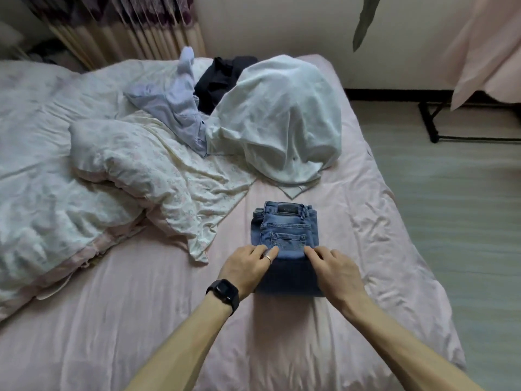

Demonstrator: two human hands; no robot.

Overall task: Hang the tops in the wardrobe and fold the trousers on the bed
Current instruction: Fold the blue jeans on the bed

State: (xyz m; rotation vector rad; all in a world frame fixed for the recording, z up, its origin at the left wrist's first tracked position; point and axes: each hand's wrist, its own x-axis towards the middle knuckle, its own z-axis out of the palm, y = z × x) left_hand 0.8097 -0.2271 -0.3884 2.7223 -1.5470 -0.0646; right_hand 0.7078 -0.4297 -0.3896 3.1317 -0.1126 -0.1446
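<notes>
Our left hand point(248, 266) grips the near fold of the jeans point(284, 230), which lie folded near the right edge of the bed point(141, 306). Our right hand point(335, 269) pinches the same fold. Toward the far edge we see a striped shirt point(174, 108), a black top point(217, 80) and a white top point(279, 117).

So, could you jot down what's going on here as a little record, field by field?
place: pink bed sheet
being handled: jeans, folded into a small stack, back pocket facing up
left hand: grips the near fold of the jeans; watch on its wrist
right hand: grips the same fold
not yet hung: white garment, striped blue shirt, dark garment, heaped at the far end
also on bed: floral duvet, bunched at the left
</notes>
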